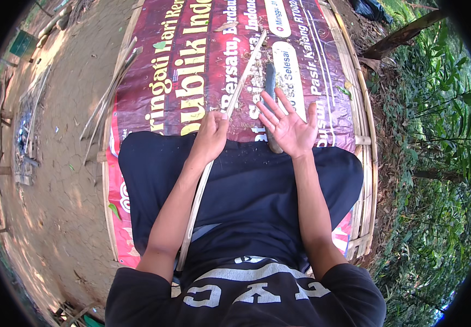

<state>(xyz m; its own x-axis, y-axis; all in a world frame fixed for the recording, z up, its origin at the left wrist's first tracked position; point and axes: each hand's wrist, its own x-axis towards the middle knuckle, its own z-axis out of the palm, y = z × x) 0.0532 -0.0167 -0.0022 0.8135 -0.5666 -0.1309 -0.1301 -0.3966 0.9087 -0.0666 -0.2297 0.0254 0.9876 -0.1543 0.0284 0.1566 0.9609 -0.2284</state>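
Note:
A long, pale bamboo strip (246,68) slants across my lap, from beside my left arm up over the banner. My left hand (210,135) is closed around it near its middle. My right hand (294,128) is raised with the palm up and fingers spread, holding nothing. Just beyond and partly behind that hand, a large knife (270,79) with a dark blade lies on the banner. Its wooden handle points toward my lap, and the right hand's fingers hide part of it.
I sit cross-legged on a red printed banner (184,65) spread over a bamboo platform (367,163). Thin sticks (110,82) lean across its left edge. Bare cracked soil (66,147) lies to the left, dense green plants (437,109) to the right. A wooden post (404,34) slants at the far right.

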